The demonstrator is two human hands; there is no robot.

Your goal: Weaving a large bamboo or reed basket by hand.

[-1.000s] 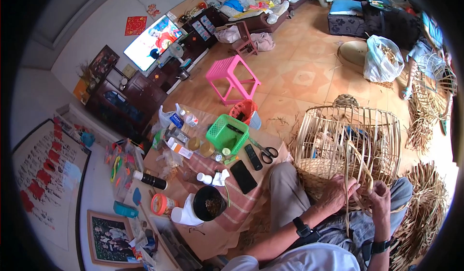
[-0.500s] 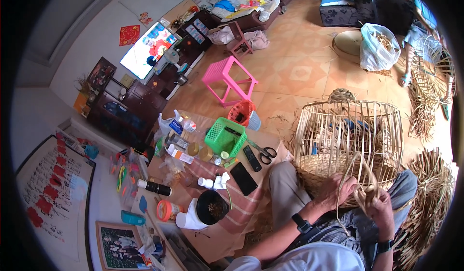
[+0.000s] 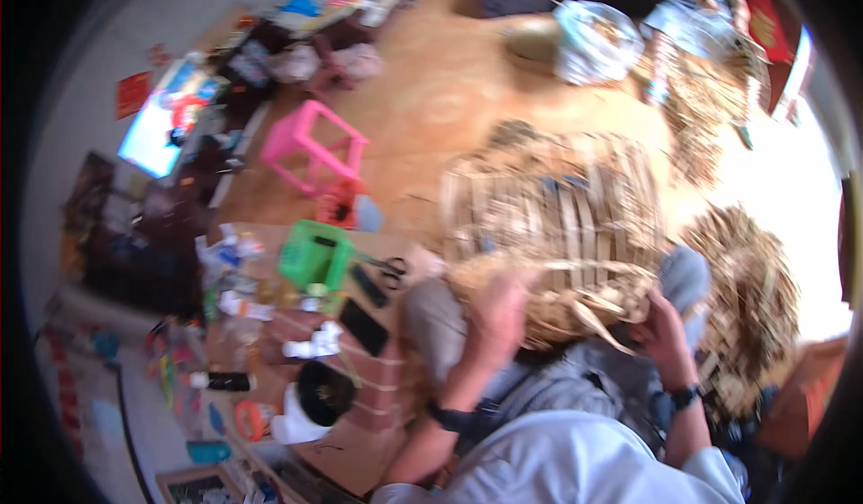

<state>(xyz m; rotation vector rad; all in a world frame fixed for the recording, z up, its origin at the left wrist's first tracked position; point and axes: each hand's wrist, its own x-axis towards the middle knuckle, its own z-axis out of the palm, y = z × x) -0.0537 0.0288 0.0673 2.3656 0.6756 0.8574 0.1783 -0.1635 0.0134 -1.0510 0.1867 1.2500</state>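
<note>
**Weaving the lower rim of a cane basket**

The left hand (image 3: 499, 320) sits just below the middle of the frame, fingers curled against the woven band at the bottom of the basket (image 3: 557, 225); the picture is smeared by motion, so I cannot tell whether they pinch a strip or only press on it. The right hand (image 3: 661, 324), lower right of centre, is closed around the loose strips (image 3: 598, 311) that stick out of the same band, its thumb side toward the basket. A dark watch rings each wrist.

The basket rests on the person's lap, centre right of the frame, its upright ribs bare above and the tight weave only along the near edge. By that look the work is at the weaving stage, with one strip being led around the ribs; the next move seems to call for the left hand to brace the rim while the right threads the strip behind the next rib and pulls it snug.

Further out, a heap of cane (image 3: 751, 297) lies at the right edge. To the left, a low table (image 3: 360, 450) carries scissors (image 3: 388, 270), a green tray (image 3: 315, 254) and a black phone (image 3: 363, 326). A pink stool (image 3: 310, 149) stands on the floor at upper left.
</note>
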